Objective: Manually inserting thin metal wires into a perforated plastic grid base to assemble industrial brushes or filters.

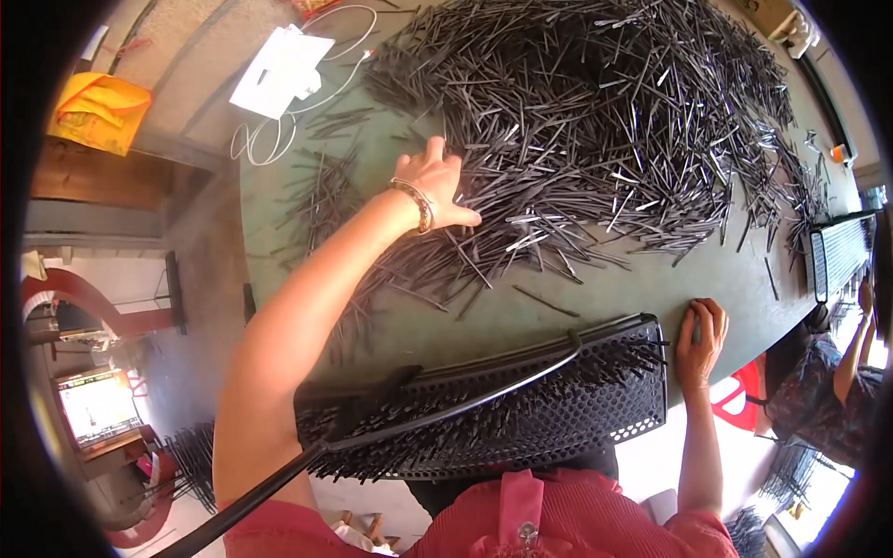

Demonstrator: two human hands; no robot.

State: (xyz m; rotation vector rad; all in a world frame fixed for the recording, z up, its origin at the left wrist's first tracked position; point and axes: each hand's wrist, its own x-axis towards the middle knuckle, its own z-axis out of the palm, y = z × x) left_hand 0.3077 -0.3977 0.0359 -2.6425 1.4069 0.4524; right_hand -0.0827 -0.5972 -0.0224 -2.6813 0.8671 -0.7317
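Gathering blk sticks (595,163), prob. — L hand (434,186) spread; R hand (702,342) curled, grip unclear — next likely needs a pinch.

Thin black sticks (595,139); loosely heaped

Beyond the black, perforated, rectangular tray (621,402), the bare left hand (435,186) extends, thumb spread; right of it, the bare right hand (702,344) bends its fingers.

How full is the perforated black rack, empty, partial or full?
Partly full: black sticks bristle from its left and middle, while bare holes show toward its right end.
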